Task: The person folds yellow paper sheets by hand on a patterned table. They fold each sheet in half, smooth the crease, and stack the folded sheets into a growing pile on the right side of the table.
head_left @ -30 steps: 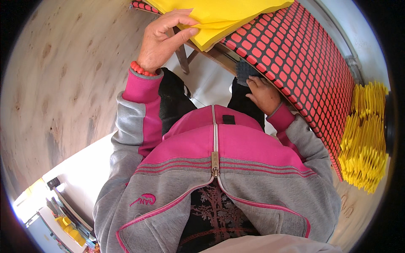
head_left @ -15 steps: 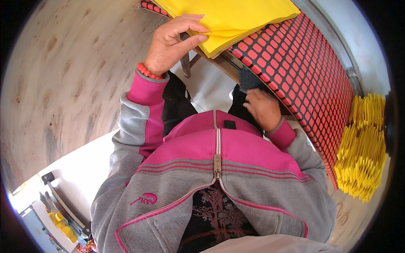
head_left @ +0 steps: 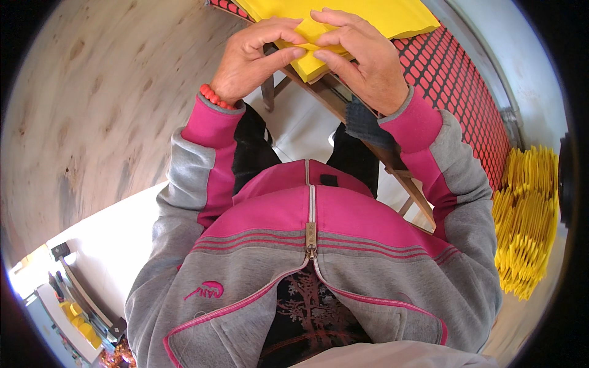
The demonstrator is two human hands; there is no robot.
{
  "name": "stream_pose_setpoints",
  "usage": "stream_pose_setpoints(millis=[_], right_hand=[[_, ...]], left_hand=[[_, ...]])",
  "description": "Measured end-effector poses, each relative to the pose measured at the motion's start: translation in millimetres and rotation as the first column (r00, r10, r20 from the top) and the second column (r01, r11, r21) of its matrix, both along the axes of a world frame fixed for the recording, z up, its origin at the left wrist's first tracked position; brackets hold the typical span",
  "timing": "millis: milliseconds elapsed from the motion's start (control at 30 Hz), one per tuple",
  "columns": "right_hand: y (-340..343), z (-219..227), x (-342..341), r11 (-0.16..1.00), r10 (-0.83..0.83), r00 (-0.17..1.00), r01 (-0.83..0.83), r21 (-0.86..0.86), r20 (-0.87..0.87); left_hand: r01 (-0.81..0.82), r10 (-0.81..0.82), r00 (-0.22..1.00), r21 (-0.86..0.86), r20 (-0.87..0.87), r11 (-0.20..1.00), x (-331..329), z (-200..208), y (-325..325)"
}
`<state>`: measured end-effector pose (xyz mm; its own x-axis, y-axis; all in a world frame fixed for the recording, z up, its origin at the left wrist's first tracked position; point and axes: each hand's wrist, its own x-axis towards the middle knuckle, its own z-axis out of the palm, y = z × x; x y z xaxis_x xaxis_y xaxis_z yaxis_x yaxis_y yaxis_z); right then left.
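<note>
A pile of bright yellow sheets [head_left: 399,17], paper or thin cloth, lies at the top of the view on the table's edge. My left hand [head_left: 257,55], with a red bead bracelet at the wrist, pinches the near corner of the upper yellow sheet between thumb and fingers. From the other side my right hand [head_left: 367,61] closes thumb and fingers on the same folded corner. The fingertips of both hands almost meet over the fold. The far part of the pile runs out of view.
The table covering [head_left: 445,92] is black with red rounded squares. Several folded yellow pieces [head_left: 527,227] stand packed in a row at the right. A dark cloth [head_left: 367,122] hangs below the table edge. A pale wooden board [head_left: 92,122] spans the left.
My right hand has risen from beside the dark cloth to the yellow corner and closed on it. My left hand has kept its pinch there.
</note>
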<state>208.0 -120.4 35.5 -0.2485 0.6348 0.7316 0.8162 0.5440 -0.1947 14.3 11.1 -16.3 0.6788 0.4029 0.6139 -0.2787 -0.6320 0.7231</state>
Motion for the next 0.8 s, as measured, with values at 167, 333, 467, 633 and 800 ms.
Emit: stream_pose_setpoints(millis=[167, 333, 467, 633, 800], right_hand=[[4, -17, 5, 1.0, -0.024, 0.995, 0.023, -0.018, -0.1], [2, -22, 2, 0.99, -0.064, 0.981, 0.04, -0.132, -0.184], [3, -22, 1, 0.992, -0.05, 0.982, 0.028, -0.12, -0.183], [3, -22, 1, 0.99, -0.044, 0.977, 0.015, -0.14, -0.209], [4, -23, 2, 0.993, -0.013, 0.964, -0.02, -0.119, -0.266]], left_hand=[[0.02, -0.019, 0.999, -0.038, 0.036, 0.999, 4, -3, 1], [0.009, -0.01, 0.999, 0.032, 0.042, 0.999, 2, -2, 0], [0.058, -0.058, 0.998, -0.17, 0.006, 0.984, -1, 1, 0], [0.038, -0.044, 0.996, -0.076, -0.072, 0.996, -4, 1, 2], [0.048, -0.049, 0.998, -0.025, -0.048, 0.999, -2, -2, 5]])
